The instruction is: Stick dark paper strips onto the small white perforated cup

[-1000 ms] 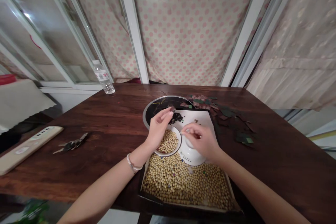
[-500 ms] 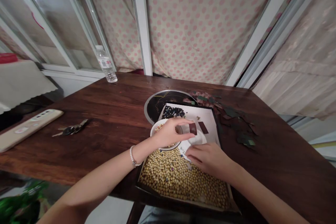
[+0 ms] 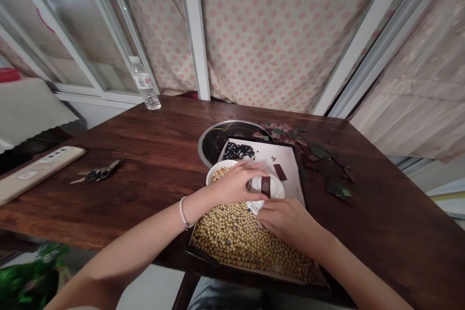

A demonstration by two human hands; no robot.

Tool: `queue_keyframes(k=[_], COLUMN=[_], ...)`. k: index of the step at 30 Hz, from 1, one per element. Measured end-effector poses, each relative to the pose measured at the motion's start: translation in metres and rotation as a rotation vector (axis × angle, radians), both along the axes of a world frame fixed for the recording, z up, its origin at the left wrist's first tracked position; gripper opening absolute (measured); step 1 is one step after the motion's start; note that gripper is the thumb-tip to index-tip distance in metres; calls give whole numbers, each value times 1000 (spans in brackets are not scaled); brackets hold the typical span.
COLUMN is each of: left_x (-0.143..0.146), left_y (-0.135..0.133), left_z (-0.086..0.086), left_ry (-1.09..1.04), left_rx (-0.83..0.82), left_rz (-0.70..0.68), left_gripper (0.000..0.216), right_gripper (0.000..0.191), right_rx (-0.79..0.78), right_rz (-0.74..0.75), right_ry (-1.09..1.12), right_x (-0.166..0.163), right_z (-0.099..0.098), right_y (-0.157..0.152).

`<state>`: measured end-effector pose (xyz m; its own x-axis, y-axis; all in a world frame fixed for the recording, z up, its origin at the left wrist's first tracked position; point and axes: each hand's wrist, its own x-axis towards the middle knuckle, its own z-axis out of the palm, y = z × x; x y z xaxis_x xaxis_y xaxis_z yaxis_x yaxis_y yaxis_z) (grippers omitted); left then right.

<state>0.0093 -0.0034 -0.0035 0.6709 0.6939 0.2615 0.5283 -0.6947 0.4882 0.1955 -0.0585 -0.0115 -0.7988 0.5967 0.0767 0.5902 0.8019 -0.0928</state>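
Note:
A black-rimmed tray [image 3: 300,189] full of soybeans [image 3: 236,240] lies on the table in front of me, with a pile of small dark beads [image 3: 238,150] at its far end. Two white bowls stand in it: the left one [image 3: 214,176] holds soybeans, the right one [image 3: 276,186] holds a dark brown piece [image 3: 266,186]. My left hand [image 3: 236,185] rests curled over the gap between the bowls, fingers together. My right hand [image 3: 288,220] lies on the beans below the right bowl, fingers curled down into them. What either hand grips is hidden.
The dark wooden table [image 3: 156,155] carries a water bottle [image 3: 144,83] at the far left, keys [image 3: 96,174], a long beige remote [image 3: 36,172], a round black plate [image 3: 214,136] behind the tray, and scattered dark paper scraps [image 3: 327,164] to the right. Curtained windows stand behind.
My left hand came back from the bead pile to over the two bowls. My right hand dropped from above the right bowl onto the beans. The view tilted down.

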Motion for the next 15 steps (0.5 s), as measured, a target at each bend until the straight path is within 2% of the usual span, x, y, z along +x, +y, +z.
queue_keyframes(k=[3, 6, 8, 10, 12, 15], left_x=[0, 0, 0, 0, 0, 0], left_y=[0, -1, -1, -2, -2, -3], left_z=[0, 1, 1, 1, 0, -1], left_ry=[-9, -27, -43, -57, -73, -99], left_rx=[7, -8, -19, -18, -10, -1], left_rz=[-1, 4, 8, 5, 3, 16], left_gripper=[50, 50, 52, 53, 54, 54], right_gripper=[16, 16, 16, 14, 13, 12], right_rx=[14, -83, -157, -162, -124, -88], right_rz=[9, -2, -86, -210, -303, -350], right_ry=[23, 173, 308, 399, 413, 357], right_x=[-1, 6, 15, 22, 24, 20], right_z=[-1, 3, 9, 14, 17, 14], right_y=[-3, -1, 3, 10, 17, 26])
